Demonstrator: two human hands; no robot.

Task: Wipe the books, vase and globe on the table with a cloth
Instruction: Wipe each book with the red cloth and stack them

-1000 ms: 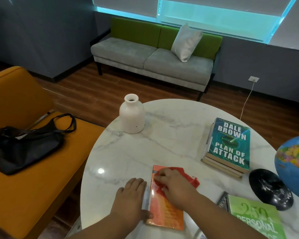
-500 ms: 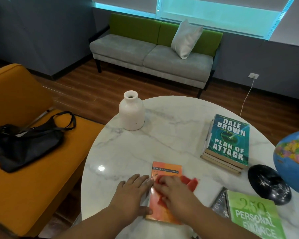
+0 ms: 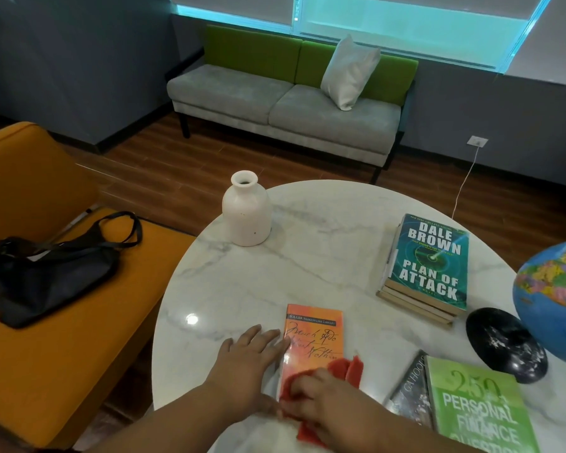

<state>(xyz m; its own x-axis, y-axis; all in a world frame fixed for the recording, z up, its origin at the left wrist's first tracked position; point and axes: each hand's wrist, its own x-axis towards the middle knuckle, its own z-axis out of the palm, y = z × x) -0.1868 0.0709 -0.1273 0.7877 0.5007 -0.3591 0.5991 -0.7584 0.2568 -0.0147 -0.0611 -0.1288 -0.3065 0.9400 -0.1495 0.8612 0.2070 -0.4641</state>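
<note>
Left hand [image 3: 252, 358] lies flat, fingers straight, on the bench [image 3: 307, 256] against the orange book's [image 3: 314, 335] left edge. Right hand [image 3: 321, 400] grips a bunched red cloth [image 3: 347, 369] on the book's near end. A second ago it was at the book's far end.

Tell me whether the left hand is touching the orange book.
Touching. The head view shows the left hand flat on the table, fingertips overlapping the orange book at its left edge, while the right hand grips the red cloth on it.

Globe [image 3: 551, 305] partly beyond right edge
</note>
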